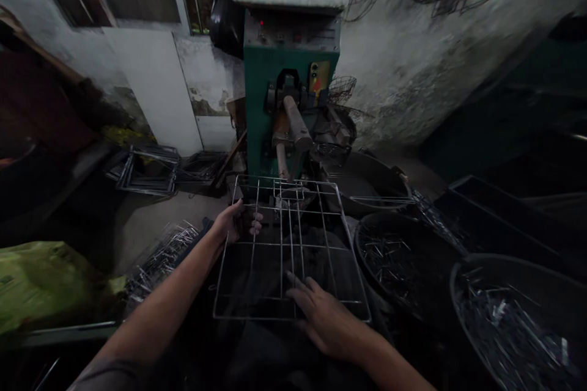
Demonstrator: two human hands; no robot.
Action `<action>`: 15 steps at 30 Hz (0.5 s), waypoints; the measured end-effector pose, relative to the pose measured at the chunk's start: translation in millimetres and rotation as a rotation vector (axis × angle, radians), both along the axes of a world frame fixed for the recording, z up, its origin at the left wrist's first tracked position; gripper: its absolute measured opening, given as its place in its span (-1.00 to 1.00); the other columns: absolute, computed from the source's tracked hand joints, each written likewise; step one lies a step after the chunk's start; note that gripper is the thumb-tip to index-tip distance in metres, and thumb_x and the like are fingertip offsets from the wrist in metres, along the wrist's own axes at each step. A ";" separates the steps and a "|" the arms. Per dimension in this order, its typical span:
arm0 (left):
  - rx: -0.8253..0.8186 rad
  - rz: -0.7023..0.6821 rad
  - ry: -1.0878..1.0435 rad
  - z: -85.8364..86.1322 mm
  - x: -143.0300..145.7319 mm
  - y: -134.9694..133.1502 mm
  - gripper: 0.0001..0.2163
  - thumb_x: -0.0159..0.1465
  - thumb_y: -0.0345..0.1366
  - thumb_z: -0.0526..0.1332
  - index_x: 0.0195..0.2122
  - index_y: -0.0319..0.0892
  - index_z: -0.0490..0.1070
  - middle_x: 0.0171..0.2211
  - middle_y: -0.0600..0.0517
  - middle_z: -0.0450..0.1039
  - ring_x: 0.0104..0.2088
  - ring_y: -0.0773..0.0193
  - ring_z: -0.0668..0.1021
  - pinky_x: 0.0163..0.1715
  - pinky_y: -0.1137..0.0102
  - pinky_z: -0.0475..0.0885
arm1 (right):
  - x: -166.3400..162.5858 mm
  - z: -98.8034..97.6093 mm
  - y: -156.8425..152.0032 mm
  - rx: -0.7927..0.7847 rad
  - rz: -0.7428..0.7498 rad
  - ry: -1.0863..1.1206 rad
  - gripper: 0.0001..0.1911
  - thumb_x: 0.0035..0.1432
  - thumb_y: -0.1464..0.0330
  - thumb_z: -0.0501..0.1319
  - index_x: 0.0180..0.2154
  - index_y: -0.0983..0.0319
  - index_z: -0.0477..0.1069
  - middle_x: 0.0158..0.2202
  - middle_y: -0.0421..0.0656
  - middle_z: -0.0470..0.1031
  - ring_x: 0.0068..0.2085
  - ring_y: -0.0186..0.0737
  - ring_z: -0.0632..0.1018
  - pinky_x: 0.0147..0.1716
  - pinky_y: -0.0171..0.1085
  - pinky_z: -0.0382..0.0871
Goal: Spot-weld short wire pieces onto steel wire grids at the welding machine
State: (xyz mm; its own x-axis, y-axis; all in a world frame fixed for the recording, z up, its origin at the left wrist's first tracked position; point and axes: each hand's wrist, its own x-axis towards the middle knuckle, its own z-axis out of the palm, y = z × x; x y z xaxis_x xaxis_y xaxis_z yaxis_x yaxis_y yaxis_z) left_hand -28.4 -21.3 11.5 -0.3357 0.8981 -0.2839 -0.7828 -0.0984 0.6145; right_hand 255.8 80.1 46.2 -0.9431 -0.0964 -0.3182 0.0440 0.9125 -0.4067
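Observation:
A rectangular wire rack [290, 245] with crossing metal rods lies in front of me, its far edge close under the welding machine's arms. My left hand [236, 222] is closed around its left side, thumb on top and fingers curled beneath the wires. Over the near part of the rack is my right hand [316, 311], its fingers stretched out and slightly blurred. Those fingertips are at a middle rod; whether they press on it I cannot tell. Beyond the rack stands a green machine [257, 110] with an upper electrode arm [298, 125] and a lower arm [282, 162].
Basins of cut metal rods [513, 324] and short wire pieces [389, 256] stand on the right. More wire pieces [160, 263] are heaped at left, beside a yellow-green bag [41, 281]. Wire frames [149, 171] lie by the wall. A phone [318, 79] is on the machine.

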 end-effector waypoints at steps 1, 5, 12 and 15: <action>-0.015 -0.002 -0.005 0.1 -2.8 2.7 -0.59 0.29 -0.12 0.00 -0.19 -0.42 0.42 -0.36 -0.29 0.52 -0.45 0.05 0.56 -0.45 0.22 0.42 | -0.9 -0.8 1.6 -0.013 -0.007 0.012 -0.47 0.11 0.45 0.09 0.14 0.35 0.17 0.30 0.06 0.00 0.26 0.02 0.13 0.18 -0.01 0.13; -0.038 -0.024 -0.034 3.1 -12.6 12.3 -0.58 0.29 -0.10 0.00 -0.17 -0.42 0.41 -0.35 -0.30 0.52 -0.45 0.05 0.56 -0.42 0.19 0.42 | -4.0 -3.9 7.6 -0.028 -0.056 0.052 -0.47 0.10 0.44 0.11 0.14 0.32 0.17 0.31 0.05 -0.06 0.22 0.06 0.18 0.16 0.00 0.16; -0.070 -0.069 -0.069 11.3 -23.5 18.6 -0.55 0.30 -0.07 -0.03 -0.09 -0.39 0.39 -0.35 -0.28 0.51 -0.46 0.07 0.54 -0.46 0.21 0.40 | -15.1 11.8 9.0 -0.057 -0.071 0.043 -0.49 0.13 0.38 0.11 0.13 0.31 0.18 0.31 0.03 -0.03 0.21 0.05 0.20 0.18 -0.04 0.12; -0.078 -0.062 -0.056 15.4 -28.3 21.8 -0.53 0.31 -0.09 -0.08 -0.07 -0.43 0.37 -0.40 -0.28 0.50 -0.49 0.08 0.53 -0.50 0.24 0.39 | -21.8 13.6 8.0 -0.101 -0.063 0.045 -0.49 0.13 0.36 0.13 0.13 0.29 0.18 0.31 0.01 -0.02 0.20 0.04 0.21 0.15 -0.07 0.17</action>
State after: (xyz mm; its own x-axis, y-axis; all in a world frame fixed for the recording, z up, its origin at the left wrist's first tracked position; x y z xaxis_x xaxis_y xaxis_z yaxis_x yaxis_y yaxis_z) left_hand -56.6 0.5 26.9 -0.2618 0.8913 -0.3703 -0.8193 -0.0024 0.5734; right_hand 234.0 88.2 59.8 -0.9614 -0.0662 -0.2671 0.0793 0.8627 -0.4994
